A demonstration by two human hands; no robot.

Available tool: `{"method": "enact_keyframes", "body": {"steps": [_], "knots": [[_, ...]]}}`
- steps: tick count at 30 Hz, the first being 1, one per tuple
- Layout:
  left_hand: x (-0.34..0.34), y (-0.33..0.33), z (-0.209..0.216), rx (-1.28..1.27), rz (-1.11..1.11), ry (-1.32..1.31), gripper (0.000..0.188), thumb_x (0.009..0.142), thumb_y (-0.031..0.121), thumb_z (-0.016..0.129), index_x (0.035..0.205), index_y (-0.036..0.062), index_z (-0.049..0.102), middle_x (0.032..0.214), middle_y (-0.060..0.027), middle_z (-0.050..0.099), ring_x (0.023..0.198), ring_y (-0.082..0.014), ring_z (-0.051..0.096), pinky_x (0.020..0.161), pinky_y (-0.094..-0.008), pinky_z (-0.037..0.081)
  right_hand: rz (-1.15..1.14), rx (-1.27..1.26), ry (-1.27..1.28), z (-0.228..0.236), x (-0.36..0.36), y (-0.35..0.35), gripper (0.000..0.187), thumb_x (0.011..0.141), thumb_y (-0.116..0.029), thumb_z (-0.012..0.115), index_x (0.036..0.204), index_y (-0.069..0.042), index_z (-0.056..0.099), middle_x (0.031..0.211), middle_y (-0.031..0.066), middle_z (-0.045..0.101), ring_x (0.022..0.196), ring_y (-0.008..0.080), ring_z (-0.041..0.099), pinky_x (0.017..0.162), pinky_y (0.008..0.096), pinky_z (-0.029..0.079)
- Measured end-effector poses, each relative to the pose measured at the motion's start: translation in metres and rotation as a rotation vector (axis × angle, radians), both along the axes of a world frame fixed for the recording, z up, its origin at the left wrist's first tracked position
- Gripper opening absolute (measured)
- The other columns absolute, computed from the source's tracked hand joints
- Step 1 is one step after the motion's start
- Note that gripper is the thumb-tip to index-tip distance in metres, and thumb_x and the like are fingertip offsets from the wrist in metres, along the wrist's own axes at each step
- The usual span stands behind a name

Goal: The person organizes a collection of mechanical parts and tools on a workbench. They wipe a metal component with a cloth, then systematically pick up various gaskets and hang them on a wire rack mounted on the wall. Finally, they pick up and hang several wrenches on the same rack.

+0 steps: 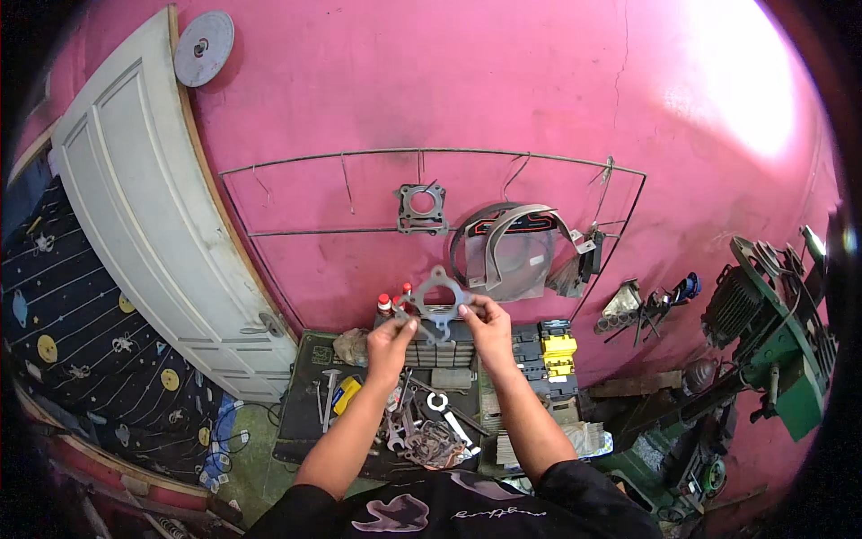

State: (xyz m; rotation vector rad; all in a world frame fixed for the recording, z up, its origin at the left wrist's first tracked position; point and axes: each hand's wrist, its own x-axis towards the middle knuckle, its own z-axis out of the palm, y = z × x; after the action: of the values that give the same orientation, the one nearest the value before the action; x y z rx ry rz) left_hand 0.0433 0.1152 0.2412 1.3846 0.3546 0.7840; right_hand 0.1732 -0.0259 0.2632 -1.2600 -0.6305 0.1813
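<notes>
Both hands hold up a thin grey metal gasket (440,279) with a large round opening and several bolt-hole lobes. My left hand (390,349) pinches its lower left edge, while my right hand (488,327) grips the right edge with the thumb on the near face. Behind the gasket, an engine cylinder block (422,208) hangs from a wire rack. Below my hands is a dark workbench (301,395). On it, between my forearms, lie a pale open-ended wrench (452,419) and a heap of metal tools (435,446).
The wire rack (359,153) against the pink wall also bears curved bands and bagged parts (521,251). Red-capped bottles (384,303) and a hammer (329,395) are at the bench's left, yellow-and-black cases (558,352) at its right. A green machine (790,359) stands far right, a white door (162,198) left.
</notes>
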Motion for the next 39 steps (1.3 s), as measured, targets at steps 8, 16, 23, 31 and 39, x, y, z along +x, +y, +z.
{"method": "enact_keyframes", "body": {"steps": [8,16,23,31,39], "knots": [[0.036,0.019,0.064,-0.03,0.083,-0.161,0.017,0.093,0.016,0.07,0.094,-0.0004,0.073,0.083,-0.0016,0.07,0.076,-0.008,0.061,0.07,-0.0247,0.048,-0.078,-0.071,-0.163,0.043,0.003,0.034,0.03,0.087,-0.011,0.076,0.112,0.005,0.069,0.086,0.005,0.072,0.077,0.0079,0.061,0.071,0.0247,0.05],[0.086,0.074,0.129,0.19,0.223,-0.264,0.018,0.09,0.013,0.072,0.098,-0.0032,0.074,0.085,-0.0061,0.073,0.072,-0.0096,0.064,0.068,-0.0246,0.051,-0.353,-0.157,-0.322,0.132,0.044,0.067,0.033,0.079,-0.015,0.08,0.111,-0.007,0.073,0.073,0.0111,0.07,0.064,0.0137,0.061,0.065,0.0304,0.049],[0.126,0.096,0.107,0.136,0.291,-0.146,0.016,0.086,0.011,0.075,0.093,-0.003,0.075,0.081,-0.0064,0.074,0.073,-0.0098,0.065,0.069,-0.025,0.051,-0.536,-0.403,-0.505,0.1,0.088,0.106,0.032,0.08,-0.026,0.079,0.11,-0.017,0.072,0.081,0.0111,0.071,0.079,0.0318,0.067,0.073,0.0437,0.051],[0.133,0.11,0.058,0.154,0.243,0.055,0.021,0.088,0.018,0.074,0.095,-0.0012,0.076,0.084,-0.0054,0.074,0.076,-0.0097,0.064,0.072,-0.0267,0.05,-0.599,-0.558,-0.642,0.064,0.092,0.109,0.034,0.082,-0.026,0.077,0.114,-0.019,0.07,0.086,0.0114,0.07,0.087,0.0327,0.063,0.079,0.0457,0.049],[0.079,0.083,-0.034,0.698,0.203,0.181,0.023,0.086,0.015,0.067,0.104,0.0001,0.071,0.089,-0.0189,0.073,0.081,-0.0258,0.072,0.071,-0.0384,0.055,-0.528,-0.386,-0.894,-0.011,0.038,0.054,0.03,0.086,-0.02,0.071,0.115,-0.012,0.067,0.096,0.0118,0.068,0.091,0.0333,0.06,0.078,0.0447,0.047]]}}
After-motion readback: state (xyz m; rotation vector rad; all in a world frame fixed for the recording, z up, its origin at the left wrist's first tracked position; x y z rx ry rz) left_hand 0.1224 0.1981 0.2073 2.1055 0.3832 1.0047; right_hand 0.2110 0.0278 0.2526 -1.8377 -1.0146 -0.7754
